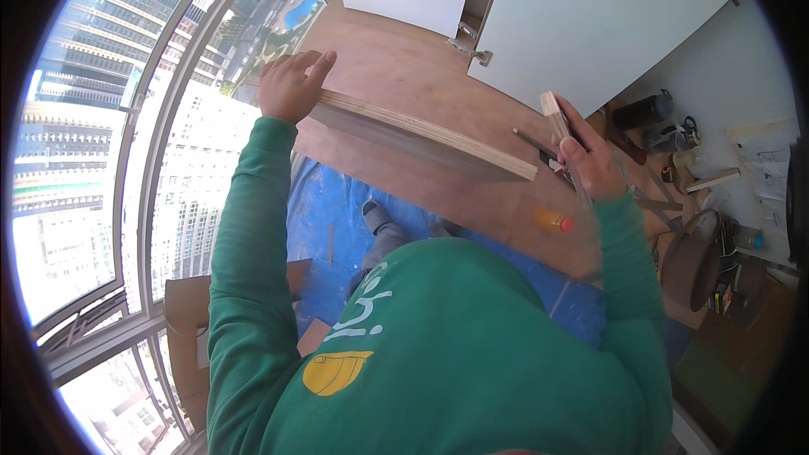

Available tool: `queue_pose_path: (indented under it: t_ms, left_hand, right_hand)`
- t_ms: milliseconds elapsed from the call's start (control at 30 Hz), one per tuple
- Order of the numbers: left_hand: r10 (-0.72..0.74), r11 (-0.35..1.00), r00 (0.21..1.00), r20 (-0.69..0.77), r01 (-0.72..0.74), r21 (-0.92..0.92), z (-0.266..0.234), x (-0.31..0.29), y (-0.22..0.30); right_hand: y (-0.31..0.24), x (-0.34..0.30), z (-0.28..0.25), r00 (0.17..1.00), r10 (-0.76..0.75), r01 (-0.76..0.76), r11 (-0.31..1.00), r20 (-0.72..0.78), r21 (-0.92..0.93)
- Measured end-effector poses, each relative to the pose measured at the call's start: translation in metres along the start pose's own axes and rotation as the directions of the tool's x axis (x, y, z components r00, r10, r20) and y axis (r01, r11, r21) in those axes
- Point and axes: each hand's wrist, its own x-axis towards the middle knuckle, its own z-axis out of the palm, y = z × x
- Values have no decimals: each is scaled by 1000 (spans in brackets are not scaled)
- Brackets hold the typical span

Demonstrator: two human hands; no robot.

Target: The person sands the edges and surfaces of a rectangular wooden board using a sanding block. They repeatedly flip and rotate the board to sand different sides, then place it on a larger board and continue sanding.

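A plywood panel (430,136) stands on edge over the brown work surface, its layered edge facing up and its face grey. My left hand (295,86) is at the panel's left end, its fingers curled and the thumb lying toward the far side; part of its grip is hidden. To the right, apart from the panel, my right hand (592,156) is closed around a short plywood strip (553,111), whose pale end sticks up past the fingers. A pencil-like stick (533,139) and some small dark tools lie beside the right hand.
The brown board surface (371,55) runs below white cabinet doors (590,17) with hinges. A bottle with a red cap (552,220) lies near its front edge. Blue sheeting (324,219) covers the floor. Windows (135,143) line the left; bottles (674,135) and a bucket (691,265) stand right.
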Motion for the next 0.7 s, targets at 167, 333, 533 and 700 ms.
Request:
queue_pose_path:
  t_ms: [167, 333, 533, 700]
  left_hand:
    - [-13, 998, 999, -47, 10, -54, 2, 0, -2]
    - [36, 988, 969, -244, -72, -140, 11, -6, -8]
    - [-341, 896, 544, -766, -58, -440, 32, -20, -59]
    - [-600, 169, 791, -119, -20, -985, 54, -23, -114]
  right_hand:
    - [-91, -3, 37, 970, -40, 199, 703, 242, -683]
    - [-96, 9, 71, 957, -64, 263, 598, 282, -757]
    - [-87, 3, 76, 954, -60, 281, 520, 294, -807]
    - [-83, -2, 79, 935, -137, 350, 515, 328, -783]
